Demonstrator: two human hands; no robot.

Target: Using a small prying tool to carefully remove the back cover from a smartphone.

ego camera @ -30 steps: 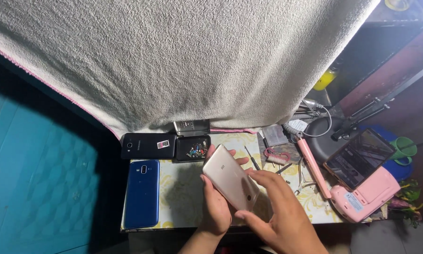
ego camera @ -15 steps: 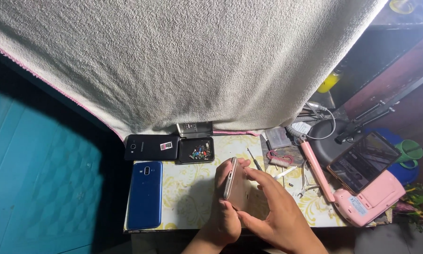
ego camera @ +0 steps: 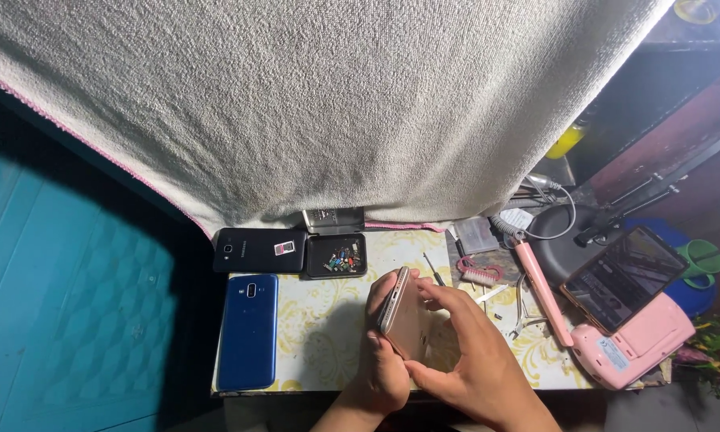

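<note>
Gold phone held on edge, just right of blue phone, long axis running away from the person. Left hand clasps its lower end; right hand pinches its right side, equally near.

There is bare table between the blue phone and the 2 hands. On the right it is crowded: a pink brush, a screwdriver, pliers and a pink stand. A big white cloth hangs low over the back.
</note>
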